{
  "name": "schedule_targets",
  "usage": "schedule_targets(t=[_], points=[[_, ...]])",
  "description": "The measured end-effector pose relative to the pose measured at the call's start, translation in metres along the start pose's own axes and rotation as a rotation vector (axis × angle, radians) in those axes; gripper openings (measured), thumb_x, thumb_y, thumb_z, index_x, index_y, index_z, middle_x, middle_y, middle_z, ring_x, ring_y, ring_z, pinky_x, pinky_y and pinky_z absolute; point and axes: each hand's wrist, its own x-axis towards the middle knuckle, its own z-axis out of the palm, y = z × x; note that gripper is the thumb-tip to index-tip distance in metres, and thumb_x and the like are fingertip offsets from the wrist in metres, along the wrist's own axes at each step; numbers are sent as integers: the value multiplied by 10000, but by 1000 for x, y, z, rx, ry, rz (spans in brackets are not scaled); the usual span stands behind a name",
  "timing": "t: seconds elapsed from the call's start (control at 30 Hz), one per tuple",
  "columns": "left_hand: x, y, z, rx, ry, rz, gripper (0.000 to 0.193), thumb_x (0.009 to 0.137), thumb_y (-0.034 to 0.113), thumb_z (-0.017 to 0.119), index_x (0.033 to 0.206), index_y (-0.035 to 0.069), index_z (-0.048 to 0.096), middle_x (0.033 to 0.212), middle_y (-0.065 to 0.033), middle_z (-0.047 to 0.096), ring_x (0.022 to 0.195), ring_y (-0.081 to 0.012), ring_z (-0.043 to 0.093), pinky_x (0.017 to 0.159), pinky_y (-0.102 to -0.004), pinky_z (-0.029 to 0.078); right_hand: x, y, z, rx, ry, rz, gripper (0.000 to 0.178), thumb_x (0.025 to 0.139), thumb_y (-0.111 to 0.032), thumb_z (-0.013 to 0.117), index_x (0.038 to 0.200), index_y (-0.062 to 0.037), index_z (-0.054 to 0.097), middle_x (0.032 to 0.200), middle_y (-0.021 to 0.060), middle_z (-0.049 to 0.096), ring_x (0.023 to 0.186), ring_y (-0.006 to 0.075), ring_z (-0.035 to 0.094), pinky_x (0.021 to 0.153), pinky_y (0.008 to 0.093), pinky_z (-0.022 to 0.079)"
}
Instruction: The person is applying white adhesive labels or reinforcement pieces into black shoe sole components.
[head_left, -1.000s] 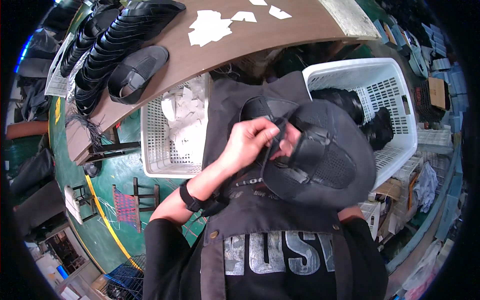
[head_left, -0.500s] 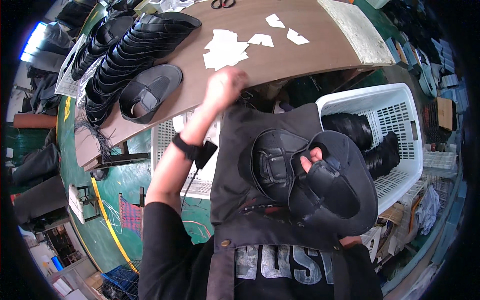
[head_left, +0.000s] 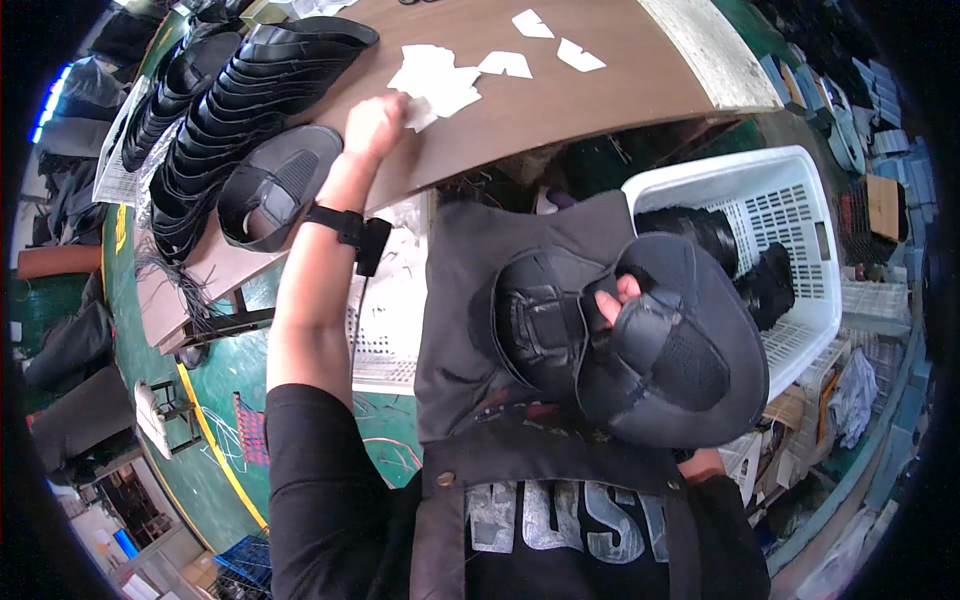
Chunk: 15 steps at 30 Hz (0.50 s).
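My left hand point(head_left: 377, 124) is over the table at the lower left edge of a pile of white cut pieces point(head_left: 428, 75). Its fingers are curled closed; whatever they may grip is hidden. Against my apron, my right hand point(head_left: 618, 300) holds a pair of black shoe uppers point(head_left: 690, 340). Only a few fingertips show, through the opening of the right-hand upper; the rest of that hand is covered. The other held upper point(head_left: 540, 325) lies beside it, its inside lining facing up. A single black upper point(head_left: 280, 185) rests on the table left of my left wrist.
A long nested stack of black uppers point(head_left: 235, 110) fills the table's left side. Loose white pieces point(head_left: 505, 65) lie right of the pile. A white basket point(head_left: 815, 240) with black bundles stands at my right; another white basket point(head_left: 385, 365) sits under my left forearm.
My left hand has moved left, from below the pile to its lower left edge, and its fingers have closed. The held uppers have tilted slightly. The whole view has shifted a little.
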Motion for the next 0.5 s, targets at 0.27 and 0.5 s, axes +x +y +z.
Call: schedule_targets(t=[0.27, 0.5], points=[[-67, 135, -104, -1209, -225, -446, 143, 854, 157, 667, 915, 29, 650, 732, -36, 630, 667, -122, 598, 608, -280, 478, -16, -16, 0, 32, 39, -93, 254, 933, -147, 563, 1153, -55, 475, 937, 35, 581, 852, 132, 550, 755, 292, 458], [-138, 243, -123, -1310, -395, -263, 203, 849, 120, 674, 768, 26, 514, 652, 21, 485, 631, -43, 428, 564, -230, 389, -29, -26, 20, -61, -28, -129, 263, 930, -144, 566, 1159, -49, 478, 952, 40, 583, 866, 137, 552, 763, 294, 459]])
